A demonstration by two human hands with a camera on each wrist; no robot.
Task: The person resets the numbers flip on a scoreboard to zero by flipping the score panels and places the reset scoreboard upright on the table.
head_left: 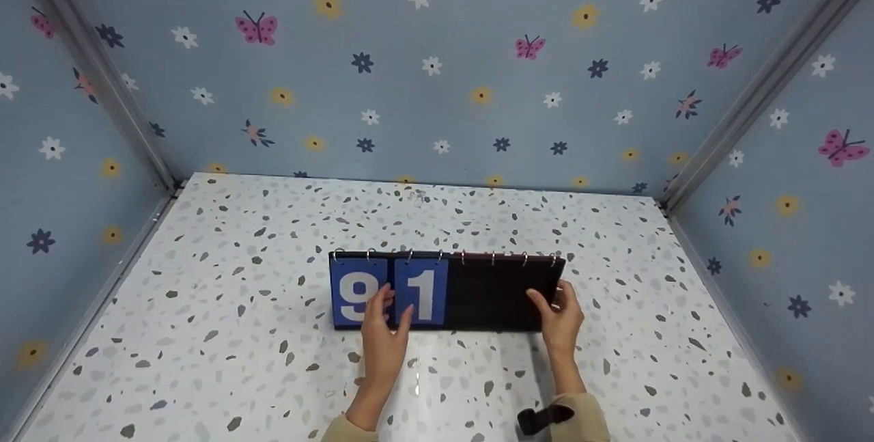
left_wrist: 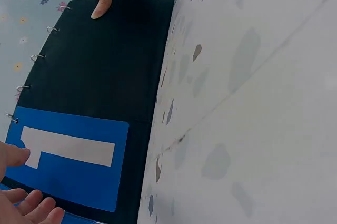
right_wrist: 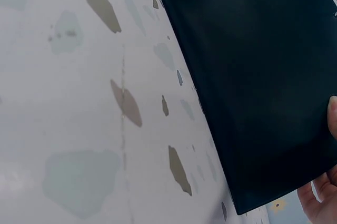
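A black flip scoreboard (head_left: 488,295) stands tilted on the table, with metal rings along its top edge. Two blue number cards hang on its left half: a white 9 card (head_left: 347,281) and a white 1 card (head_left: 425,292). My right hand (head_left: 563,319) grips the board's right edge, thumb on the black front and fingers round behind. In front of the cards is my left hand (head_left: 382,339), its fingers relaxed and spread, overlapping the 9 and the edge of the 1 card. The left wrist view shows its thumb (left_wrist: 16,155) close over the 1 card.
The speckled white table (head_left: 239,305) spreads around the board. Blue panels with flowers and butterflies (head_left: 437,87) enclose it at the back and sides, joined by grey metal posts (head_left: 744,104). A black strap (head_left: 545,419) hangs at the right sleeve.
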